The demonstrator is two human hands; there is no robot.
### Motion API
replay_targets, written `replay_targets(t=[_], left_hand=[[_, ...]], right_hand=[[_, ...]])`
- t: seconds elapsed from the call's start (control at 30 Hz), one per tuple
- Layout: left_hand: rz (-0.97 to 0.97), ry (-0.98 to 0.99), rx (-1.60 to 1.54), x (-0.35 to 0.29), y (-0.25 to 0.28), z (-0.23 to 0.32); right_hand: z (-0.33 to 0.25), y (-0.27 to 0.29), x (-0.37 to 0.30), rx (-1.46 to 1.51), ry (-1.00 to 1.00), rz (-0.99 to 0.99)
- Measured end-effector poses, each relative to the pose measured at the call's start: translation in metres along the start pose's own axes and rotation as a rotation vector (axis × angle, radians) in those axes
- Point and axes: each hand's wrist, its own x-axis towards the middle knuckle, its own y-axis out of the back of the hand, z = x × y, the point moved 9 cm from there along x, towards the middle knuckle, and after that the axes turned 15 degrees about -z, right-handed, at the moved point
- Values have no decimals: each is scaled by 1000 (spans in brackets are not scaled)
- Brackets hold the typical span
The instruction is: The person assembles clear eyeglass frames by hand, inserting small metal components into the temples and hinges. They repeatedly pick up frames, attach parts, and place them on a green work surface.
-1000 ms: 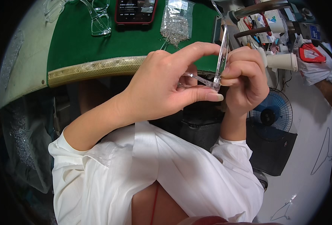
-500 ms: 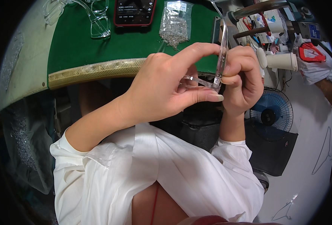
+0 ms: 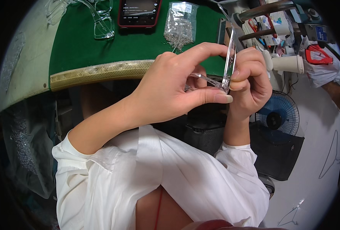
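Note:
A clear plastic eyeglass frame (image 3: 229, 63) is held up between my two hands, past the padded edge of the table. My left hand (image 3: 177, 82) curls round its front, thumb below and forefinger reaching above, hiding much of the rim. At the hinge corner, my right hand (image 3: 250, 78) pinches the frame with thumb and bent fingers. One temple arm points upward from that corner. Whether a small part sits between the right fingertips cannot be seen. Beyond the hands, an open plastic bag (image 3: 180, 27) of tiny metal screws lies with some spilled at its mouth.
More clear eyeglass frames (image 3: 103, 27) lie on the green mat (image 3: 74, 48) at far left. A phone (image 3: 138, 13) in a red case stands at the back. To the right are metal-handled equipment (image 3: 266, 11), a white cup (image 3: 287, 64) and a blue fan (image 3: 276, 115).
The eyeglass frame has tilted slightly and moved a little to the right with both hands. Both hands keep hold of it.

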Motion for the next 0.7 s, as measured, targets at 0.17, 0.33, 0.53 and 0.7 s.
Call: replay_targets(t=[0.17,0.33,0.53,0.7], left_hand=[[29,-28,25,0,2,4],[63,-42,139,13,5,4],[168,-117,231,54,6,3],[122,-323,191,94,-5,-10]], right_hand=[[3,-1,-3,56,-34,48],[32,3,-19,415,-244,154],[44,28,-23,493,-342,261],[71,86,-26,427,-351,329]])
